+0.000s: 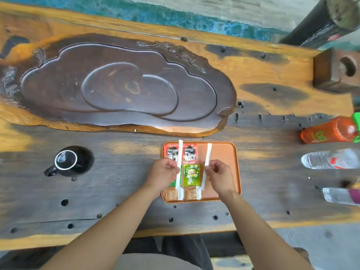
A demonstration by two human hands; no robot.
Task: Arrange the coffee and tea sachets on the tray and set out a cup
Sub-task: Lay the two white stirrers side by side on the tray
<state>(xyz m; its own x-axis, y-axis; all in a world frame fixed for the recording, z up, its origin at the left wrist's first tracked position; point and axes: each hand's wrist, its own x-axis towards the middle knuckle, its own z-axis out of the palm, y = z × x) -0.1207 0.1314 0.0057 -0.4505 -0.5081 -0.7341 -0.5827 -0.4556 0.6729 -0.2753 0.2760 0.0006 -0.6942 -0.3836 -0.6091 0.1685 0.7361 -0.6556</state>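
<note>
An orange tray lies near the table's front edge. On it are two red Nescafe sachets, a green tea sachet with another partly hidden under my left hand, and two brown sachets at the front. My left hand pinches one long white stick sachet held over the tray's left side. My right hand pinches a second white stick sachet over the tray's middle. A black cup with a white rim stands on the table far to the left.
A large dark carved wooden tea tray fills the table behind. At the right lie an orange bottle and two clear water bottles. A wooden block with a hole stands at the back right.
</note>
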